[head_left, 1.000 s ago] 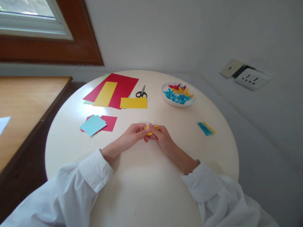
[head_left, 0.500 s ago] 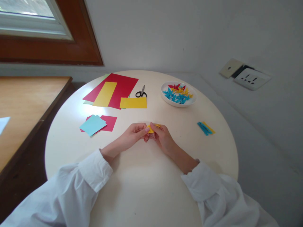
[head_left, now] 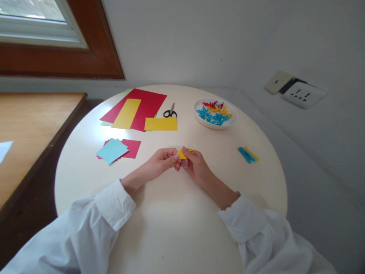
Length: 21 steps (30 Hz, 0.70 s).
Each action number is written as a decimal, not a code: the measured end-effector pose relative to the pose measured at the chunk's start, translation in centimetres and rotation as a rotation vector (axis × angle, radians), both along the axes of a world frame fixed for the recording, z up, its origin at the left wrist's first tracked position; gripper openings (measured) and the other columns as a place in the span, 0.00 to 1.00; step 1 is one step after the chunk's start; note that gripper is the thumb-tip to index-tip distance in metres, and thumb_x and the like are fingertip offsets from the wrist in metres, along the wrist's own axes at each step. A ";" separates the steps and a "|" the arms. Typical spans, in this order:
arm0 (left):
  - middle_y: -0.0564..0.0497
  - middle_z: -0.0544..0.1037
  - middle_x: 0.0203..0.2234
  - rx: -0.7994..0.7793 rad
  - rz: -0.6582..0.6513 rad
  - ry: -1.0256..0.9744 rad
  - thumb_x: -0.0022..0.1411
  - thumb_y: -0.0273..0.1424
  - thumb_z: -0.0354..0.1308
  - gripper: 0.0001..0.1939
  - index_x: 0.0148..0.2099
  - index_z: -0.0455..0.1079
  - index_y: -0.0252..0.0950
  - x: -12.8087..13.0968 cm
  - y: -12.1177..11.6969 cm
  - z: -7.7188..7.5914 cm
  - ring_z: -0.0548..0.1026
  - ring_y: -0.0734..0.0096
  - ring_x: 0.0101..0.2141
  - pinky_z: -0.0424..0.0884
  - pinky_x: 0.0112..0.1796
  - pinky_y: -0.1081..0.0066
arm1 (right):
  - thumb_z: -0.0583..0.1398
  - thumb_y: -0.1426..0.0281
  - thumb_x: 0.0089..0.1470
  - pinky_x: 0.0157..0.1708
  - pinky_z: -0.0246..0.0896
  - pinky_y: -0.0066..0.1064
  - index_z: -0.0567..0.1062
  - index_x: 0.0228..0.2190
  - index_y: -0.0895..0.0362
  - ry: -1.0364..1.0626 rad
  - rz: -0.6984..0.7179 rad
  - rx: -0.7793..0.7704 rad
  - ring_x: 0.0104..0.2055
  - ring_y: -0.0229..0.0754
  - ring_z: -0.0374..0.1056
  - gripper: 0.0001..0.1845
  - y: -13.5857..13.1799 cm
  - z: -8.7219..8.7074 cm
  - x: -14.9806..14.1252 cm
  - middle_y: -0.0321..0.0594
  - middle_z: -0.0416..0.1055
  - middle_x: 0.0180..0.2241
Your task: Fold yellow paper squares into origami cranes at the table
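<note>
A small piece of folded yellow paper (head_left: 181, 154) is pinched between my two hands, above the middle of the round white table (head_left: 173, 236). My left hand (head_left: 162, 161) grips its left end between thumb and fingers. On the other side, my right hand (head_left: 199, 166) presses its thumb on the paper from above. The fingers hide much of the folded shape. Beyond my hands, a white dish (head_left: 212, 125) holds several folded paper figures (head_left: 212, 114) in blue, yellow and red.
Scissors (head_left: 170, 111) with black handles lie near a yellow paper strip (head_left: 161, 124). Larger red sheets (head_left: 148, 101) are at the back left, with light blue squares (head_left: 112, 150) nearer me. Blue and yellow folded strips (head_left: 247, 154) lie at right. A wooden desk (head_left: 34, 121) stands left.
My right thumb and fingers have shifted very slightly on the yellow paper. Both hands stay in the same place, and the other things have not moved.
</note>
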<state>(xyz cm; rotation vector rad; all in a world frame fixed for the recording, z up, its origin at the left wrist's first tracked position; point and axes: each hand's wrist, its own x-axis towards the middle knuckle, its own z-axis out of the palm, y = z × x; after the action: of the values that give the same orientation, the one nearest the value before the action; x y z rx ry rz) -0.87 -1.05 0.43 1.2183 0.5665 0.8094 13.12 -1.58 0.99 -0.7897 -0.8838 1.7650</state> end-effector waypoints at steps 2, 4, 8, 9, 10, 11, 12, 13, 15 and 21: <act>0.52 0.70 0.23 0.016 -0.007 0.000 0.59 0.38 0.53 0.13 0.30 0.66 0.32 -0.1 0.0 -0.1 0.68 0.76 0.27 0.63 0.32 0.73 | 0.64 0.58 0.40 0.18 0.58 0.27 0.62 0.11 0.57 0.007 0.001 -0.011 0.15 0.33 0.60 0.23 0.0 -0.1 0.1 0.28 0.56 0.10; 0.52 0.70 0.24 0.032 -0.015 0.008 0.60 0.38 0.53 0.13 0.30 0.67 0.32 -0.1 0.1 -0.1 0.68 0.76 0.28 0.63 0.33 0.73 | 0.64 0.58 0.40 0.19 0.58 0.27 0.62 0.11 0.57 0.011 0.003 -0.014 0.15 0.33 0.59 0.23 0.0 -0.1 0.1 0.28 0.55 0.10; 0.51 0.71 0.25 0.061 -0.027 0.017 0.60 0.37 0.53 0.12 0.32 0.67 0.32 -0.1 0.1 -0.1 0.68 0.76 0.29 0.64 0.33 0.73 | 0.64 0.59 0.42 0.19 0.58 0.27 0.61 0.11 0.57 0.023 0.010 -0.014 0.15 0.33 0.60 0.23 0.0 -0.1 0.2 0.28 0.55 0.10; 0.51 0.71 0.26 0.064 -0.027 0.017 0.60 0.37 0.53 0.12 0.33 0.67 0.32 -0.2 0.1 -0.1 0.68 0.76 0.29 0.64 0.34 0.73 | 0.64 0.59 0.42 0.18 0.58 0.27 0.61 0.11 0.58 0.028 0.011 -0.014 0.15 0.33 0.60 0.23 0.0 -0.1 0.3 0.29 0.56 0.10; 0.50 0.71 0.26 0.066 -0.028 0.018 0.60 0.37 0.53 0.12 0.33 0.67 0.32 -0.2 0.1 -0.1 0.69 0.76 0.29 0.65 0.34 0.72 | 0.64 0.59 0.41 0.18 0.58 0.27 0.61 0.10 0.58 0.034 0.014 -0.016 0.16 0.33 0.61 0.23 0.0 -0.1 0.3 0.29 0.57 0.11; 0.50 0.71 0.26 0.064 -0.029 0.020 0.60 0.37 0.53 0.12 0.33 0.67 0.32 -0.2 0.1 -0.1 0.69 0.75 0.29 0.65 0.34 0.72 | 0.64 0.59 0.41 0.18 0.58 0.27 0.61 0.10 0.58 0.039 0.017 -0.017 0.16 0.33 0.61 0.23 0.0 0.0 0.3 0.30 0.58 0.11; 0.50 0.71 0.26 0.061 -0.031 0.023 0.59 0.37 0.54 0.12 0.34 0.67 0.32 -0.2 0.1 -0.1 0.69 0.75 0.29 0.65 0.34 0.72 | 0.64 0.59 0.41 0.18 0.58 0.27 0.61 0.10 0.58 0.044 0.021 -0.019 0.16 0.33 0.61 0.23 0.0 0.0 0.3 0.30 0.58 0.11; 0.50 0.71 0.26 0.057 -0.033 0.025 0.59 0.37 0.54 0.12 0.34 0.68 0.32 -0.2 0.1 -0.1 0.69 0.75 0.29 0.65 0.35 0.72 | 0.64 0.59 0.41 0.18 0.58 0.27 0.61 0.10 0.58 0.048 0.024 -0.019 0.16 0.33 0.61 0.23 0.0 0.0 0.3 0.30 0.58 0.11; 0.50 0.71 0.26 0.045 -0.037 0.028 0.59 0.37 0.54 0.12 0.34 0.68 0.32 -0.2 0.1 0.0 0.69 0.74 0.30 0.66 0.35 0.71 | 0.64 0.59 0.41 0.18 0.58 0.27 0.61 0.10 0.58 0.054 0.027 -0.020 0.15 0.33 0.61 0.24 0.0 0.1 0.3 0.29 0.57 0.11; 0.50 0.72 0.26 -0.106 -0.058 -0.089 0.56 0.32 0.58 0.07 0.32 0.71 0.32 -0.1 -0.2 0.8 0.70 0.74 0.29 0.66 0.36 0.70 | 0.64 0.59 0.41 0.17 0.56 0.26 0.60 0.09 0.57 0.035 0.033 -0.025 0.14 0.33 0.59 0.24 0.1 0.1 0.3 0.29 0.56 0.10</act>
<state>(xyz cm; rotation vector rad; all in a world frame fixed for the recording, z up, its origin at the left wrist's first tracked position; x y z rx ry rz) -0.99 -1.29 1.27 1.0910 0.4933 0.7717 13.44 -1.51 1.07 -0.7621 -0.8571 1.8172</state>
